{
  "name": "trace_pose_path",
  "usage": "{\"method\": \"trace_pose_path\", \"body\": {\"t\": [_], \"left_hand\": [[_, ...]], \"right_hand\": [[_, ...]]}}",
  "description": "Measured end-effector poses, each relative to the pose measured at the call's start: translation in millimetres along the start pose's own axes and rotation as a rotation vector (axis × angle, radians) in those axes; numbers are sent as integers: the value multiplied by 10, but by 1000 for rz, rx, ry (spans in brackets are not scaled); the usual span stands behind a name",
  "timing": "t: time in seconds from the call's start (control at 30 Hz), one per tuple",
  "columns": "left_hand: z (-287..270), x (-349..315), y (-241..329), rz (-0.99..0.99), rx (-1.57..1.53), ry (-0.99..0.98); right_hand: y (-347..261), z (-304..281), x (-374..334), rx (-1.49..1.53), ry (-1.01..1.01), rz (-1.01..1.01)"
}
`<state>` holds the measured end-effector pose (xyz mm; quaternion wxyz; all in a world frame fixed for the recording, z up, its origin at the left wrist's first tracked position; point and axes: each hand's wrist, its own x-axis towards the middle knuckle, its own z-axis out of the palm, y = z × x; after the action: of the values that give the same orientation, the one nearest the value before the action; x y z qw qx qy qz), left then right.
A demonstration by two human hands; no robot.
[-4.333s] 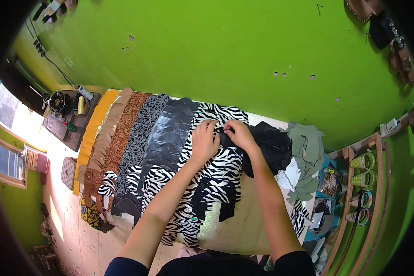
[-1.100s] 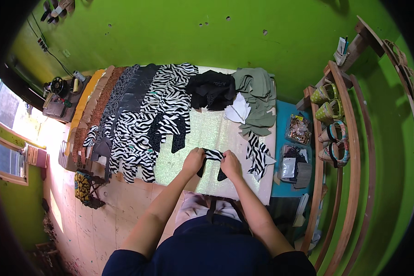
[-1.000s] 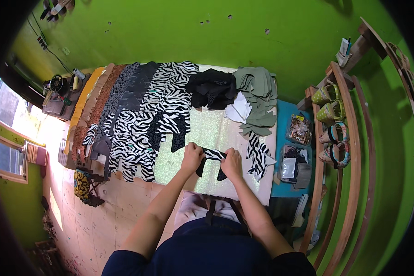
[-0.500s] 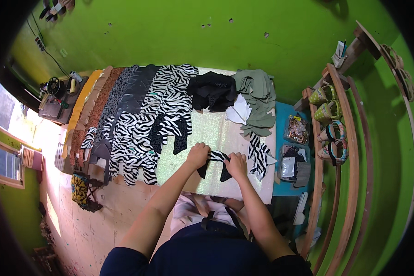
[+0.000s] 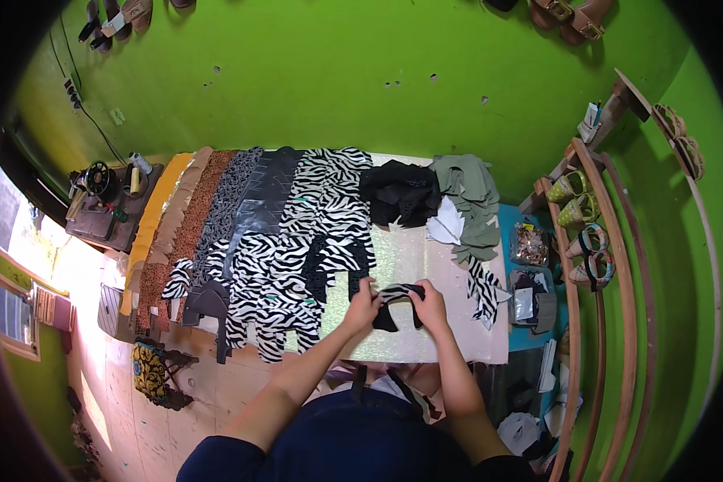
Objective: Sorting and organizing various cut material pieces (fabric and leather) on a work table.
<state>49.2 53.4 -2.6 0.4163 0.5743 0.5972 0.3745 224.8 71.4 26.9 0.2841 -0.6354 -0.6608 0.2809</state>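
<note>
Between my two hands is an arched zebra-print cut piece (image 5: pixel 400 291) with black parts hanging from it. My left hand (image 5: pixel 363 307) pinches its left end, and my right hand (image 5: pixel 430 307) grips the right end. Both hands are closed over the front part of the pale, glittery table (image 5: pixel 410 249). Just left of my left hand spread overlapping zebra-print pieces (image 5: pixel 273 273), with dark patterned pieces (image 5: pixel 317 265) among them. To the right of my right hand lies a small stack of zebra-print pieces (image 5: pixel 483 291).
Farther back are black pieces (image 5: pixel 402 193), white pieces (image 5: pixel 445 221) and green pieces (image 5: pixel 470 193). Rows of yellow (image 5: pixel 154 217), brown and grey pieces line the left. A sewing machine (image 5: pixel 96 178) stands beyond them. Clear boxes (image 5: pixel 532 243) and a wooden shoe rack (image 5: pixel 610 281) flank the right.
The view has tilted upward, so the table sits lower in the picture. My hands still hold the piece; its zebra face has turned and looks narrower, with more black showing.
</note>
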Motion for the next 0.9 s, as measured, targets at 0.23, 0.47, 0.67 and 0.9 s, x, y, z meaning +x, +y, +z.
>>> {"method": "trace_pose_path", "body": {"t": [0.23,0.47,0.67,0.9], "left_hand": [[-954,229,-136,11,95,153],[-1297,291,-425,66,339,107],[-1287,258,-495,217,583,175],[-1160,385,-381,350,738,278]], "right_hand": [[-338,820,289,245,-29,106],[-828,1203,309,-97,-40,157],[-797,1280,247,-232,118,40],[-681,1269,319,-155,78,-152]]}}
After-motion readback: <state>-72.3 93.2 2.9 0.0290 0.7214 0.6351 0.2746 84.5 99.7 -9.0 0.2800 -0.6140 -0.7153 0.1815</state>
